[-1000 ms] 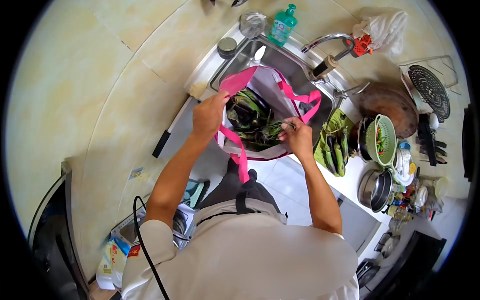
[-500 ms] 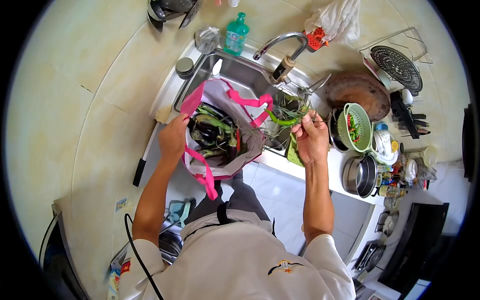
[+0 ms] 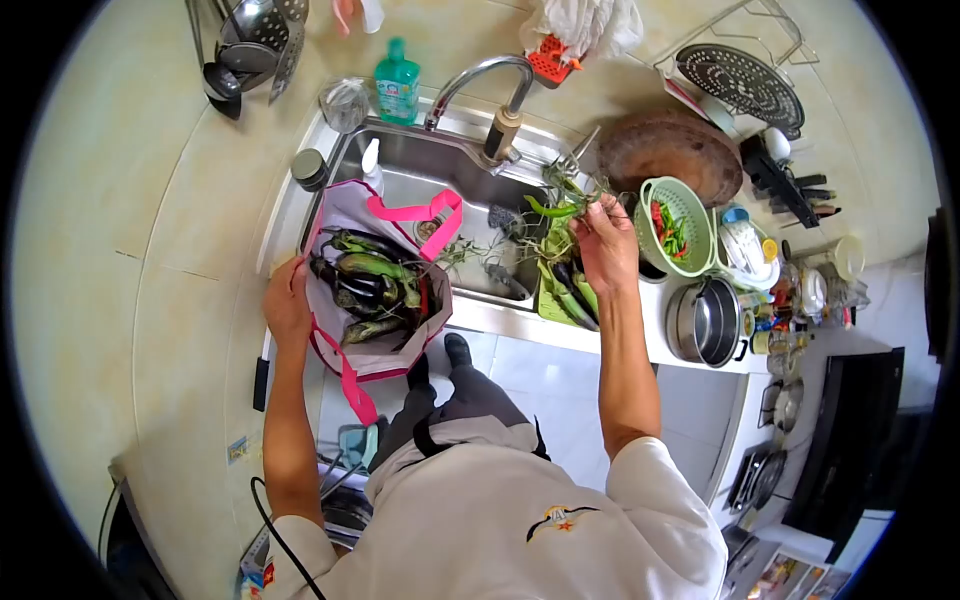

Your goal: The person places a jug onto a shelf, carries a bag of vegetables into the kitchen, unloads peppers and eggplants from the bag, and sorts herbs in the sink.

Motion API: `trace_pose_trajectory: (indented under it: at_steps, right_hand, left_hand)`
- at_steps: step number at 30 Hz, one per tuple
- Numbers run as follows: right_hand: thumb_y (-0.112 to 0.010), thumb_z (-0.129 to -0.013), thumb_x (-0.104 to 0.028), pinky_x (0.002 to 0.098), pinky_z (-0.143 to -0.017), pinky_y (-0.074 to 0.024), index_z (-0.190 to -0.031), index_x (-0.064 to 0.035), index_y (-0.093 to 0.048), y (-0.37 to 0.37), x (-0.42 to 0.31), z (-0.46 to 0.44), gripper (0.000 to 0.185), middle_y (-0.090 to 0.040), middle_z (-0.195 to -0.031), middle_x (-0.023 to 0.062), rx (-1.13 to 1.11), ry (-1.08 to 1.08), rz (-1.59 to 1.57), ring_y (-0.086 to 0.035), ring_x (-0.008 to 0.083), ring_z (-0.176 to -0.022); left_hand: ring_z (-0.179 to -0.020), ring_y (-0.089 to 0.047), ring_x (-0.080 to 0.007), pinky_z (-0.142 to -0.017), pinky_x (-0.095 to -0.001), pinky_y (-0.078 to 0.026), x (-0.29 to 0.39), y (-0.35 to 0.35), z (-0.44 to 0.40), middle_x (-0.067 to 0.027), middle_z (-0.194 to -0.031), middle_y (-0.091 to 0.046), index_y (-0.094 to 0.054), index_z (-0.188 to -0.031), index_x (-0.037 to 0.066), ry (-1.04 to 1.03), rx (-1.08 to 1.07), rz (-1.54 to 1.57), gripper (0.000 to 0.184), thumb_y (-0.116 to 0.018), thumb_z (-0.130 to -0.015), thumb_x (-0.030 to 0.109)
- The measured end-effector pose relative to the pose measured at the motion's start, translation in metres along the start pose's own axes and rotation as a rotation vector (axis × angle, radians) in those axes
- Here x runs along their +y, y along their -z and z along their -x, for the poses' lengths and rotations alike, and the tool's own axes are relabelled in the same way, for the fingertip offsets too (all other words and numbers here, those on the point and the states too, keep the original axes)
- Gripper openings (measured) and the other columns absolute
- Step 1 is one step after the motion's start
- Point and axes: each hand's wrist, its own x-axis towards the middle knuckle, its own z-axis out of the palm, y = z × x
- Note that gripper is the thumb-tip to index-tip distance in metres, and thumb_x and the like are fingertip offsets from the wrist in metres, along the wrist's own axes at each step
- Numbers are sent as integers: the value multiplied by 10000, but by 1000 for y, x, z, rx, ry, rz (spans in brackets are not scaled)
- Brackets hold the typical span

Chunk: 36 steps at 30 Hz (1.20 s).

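My left hand (image 3: 288, 300) grips the left edge of a pink-trimmed bag (image 3: 385, 362), whose top is open. Inside lie several dark and green eggplants (image 3: 370, 285) and something red at the right side. Held up in my right hand (image 3: 608, 238) is a plant sprig (image 3: 580, 195) with thin stems and a green pepper (image 3: 550, 209) on it. Below and left of that hand, more eggplants (image 3: 572, 292) rest on a green sheet (image 3: 550, 305) by the sink. Thin stems trail over the sink between the bag and my right hand.
A steel sink (image 3: 420, 165) with a faucet (image 3: 500, 125) lies beyond the bag. Along its back stand a green bottle (image 3: 397, 85) and a jar (image 3: 309, 168). On the right are a green colander (image 3: 650, 235) with peppers, a steel pot (image 3: 705, 322) and a round wooden board (image 3: 670, 155).
My right hand has lifted the sprig out of the bag and carried it right, past the sink. The view has shifted, and the bag now appears farther left, still in my left hand.
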Motion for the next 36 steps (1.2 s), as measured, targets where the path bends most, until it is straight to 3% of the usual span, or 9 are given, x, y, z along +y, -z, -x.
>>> trace_pose_trajectory:
  at_steps: [4, 7, 14, 22, 25, 29, 31, 33, 36]
  right_hand:
    - [-652, -977, -72, 326, -852, -562, -1031, -94, -649, 34, 41, -19, 59, -671, -1000, 13, 67, -20, 146, -653, 145, -915]
    - [-651, -974, -82, 281, -718, -562, -1040, -59, -654, 54, 98, -40, 70, -641, -886, 15, 132, -159, 244, -623, 130, -731]
    - [-656, -956, -79, 266, -569, -525, -993, -68, -676, 116, 262, -89, 44, -653, -797, 12, 118, -530, 615, -646, 133, -640]
    - [-630, -943, -39, 256, -456, -457, -983, -50, -668, 126, 335, -116, 57, -670, -837, 30, 62, -725, 562, -619, 149, -580]
    - [-632, -938, -35, 253, -450, -450, -987, -51, -669, 137, 354, -121, 63, -679, -869, 30, 40, -746, 546, -618, 151, -585]
    - [-669, -910, -58, 280, -593, -538, -1111, -81, -657, 167, 376, -130, 203, -696, -904, 45, -107, -780, 584, -665, 168, -714]
    - [-689, -885, -70, 355, -737, -584, -1284, -62, -618, 189, 391, -124, 405, -724, -1037, 100, -222, -460, 931, -708, 252, -886]
    - [-684, -859, -38, 391, -891, -565, -1407, -47, -538, 173, 340, -115, 567, -712, -1157, 146, -268, -248, 1678, -692, 303, -1059]
    - [-624, -877, 14, 392, -938, -535, -1358, -20, -572, 115, 241, -81, 485, -705, -1171, 156, -71, 92, 1504, -681, 290, -1089]
  left_hand:
    - [-984, -695, -310, -894, -367, -519, 3, 4, 1, -163, -1064, -729, -710, -1119, 10, 65, 10, -39, 226, -604, -993, 165]
    - [-985, -699, -297, -891, -358, -520, 3, 4, 3, -162, -1065, -731, -710, -1117, 4, 127, 17, -41, 223, -600, -995, 155]
    - [-962, -704, -272, -869, -337, -524, 2, 0, 5, -152, -1051, -733, -706, -1123, 11, 145, 25, -56, 215, -610, -995, 155]
    - [-938, -702, -248, -857, -321, -526, 11, 1, 2, -142, -1027, -730, -710, -1119, 23, 207, 29, -83, 208, -628, -990, 163]
    - [-944, -701, -256, -858, -321, -525, 13, 1, 0, -146, -1030, -728, -711, -1120, 27, 230, 20, -64, 205, -633, -986, 161]
    - [-939, -702, -273, -847, -324, -525, 7, -1, -1, -155, -1028, -724, -713, -1122, 34, 204, 20, -113, 205, -650, -975, 163]
    - [-906, -702, -282, -812, -332, -528, 9, 1, -2, -158, -1012, -721, -715, -1121, 41, 167, 19, -124, 204, -665, -965, 161]
    - [-881, -699, -288, -790, -339, -530, 16, 2, -8, -154, -993, -720, -715, -1118, 44, 182, 2, -86, 200, -667, -962, 159]
    - [-836, -689, -309, -744, -360, -528, 13, 6, -10, -146, -944, -712, -714, -1107, 50, 127, -1, -37, 189, -666, -958, 157]
